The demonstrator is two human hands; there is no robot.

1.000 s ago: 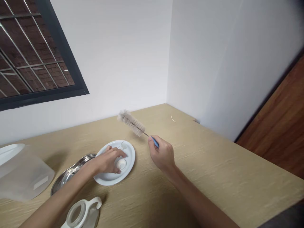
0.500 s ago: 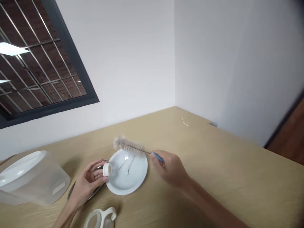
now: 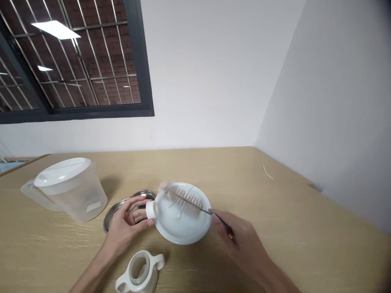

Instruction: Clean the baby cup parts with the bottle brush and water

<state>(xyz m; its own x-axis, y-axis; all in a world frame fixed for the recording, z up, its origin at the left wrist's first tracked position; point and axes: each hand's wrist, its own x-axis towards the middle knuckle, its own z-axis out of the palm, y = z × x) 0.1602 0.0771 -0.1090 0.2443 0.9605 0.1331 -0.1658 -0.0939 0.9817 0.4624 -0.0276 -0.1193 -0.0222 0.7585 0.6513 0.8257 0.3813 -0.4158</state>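
My left hand [image 3: 130, 219] pinches a small white bottle collar [image 3: 150, 210] between its fingertips, at the left rim of a white dish [image 3: 183, 234]. A blurred translucent part shows at the collar's right side. In my right hand [image 3: 241, 236] is a bottle brush [image 3: 186, 198], gripped by its dark blue handle. Its pale bristles point left and lie over the dish in view, apart from the collar. Inside the dish is a thin pale piece with a rounded end [image 3: 179, 216]. Nearer me stands a white two-handled cup [image 3: 146, 270] with an open top.
A shiny metal tray [image 3: 108, 219] with a curved outline lies partly behind my left hand. To the left stands a translucent lidded pitcher [image 3: 76, 195]. A thin bent stick [image 3: 268, 173] lies at the back right of the wooden table [image 3: 293, 228], near the walls.
The view has swung left and levelled, bringing the pitcher, tray and cup further into sight. Both hands keep their holds; the brush is now lower across the dish.
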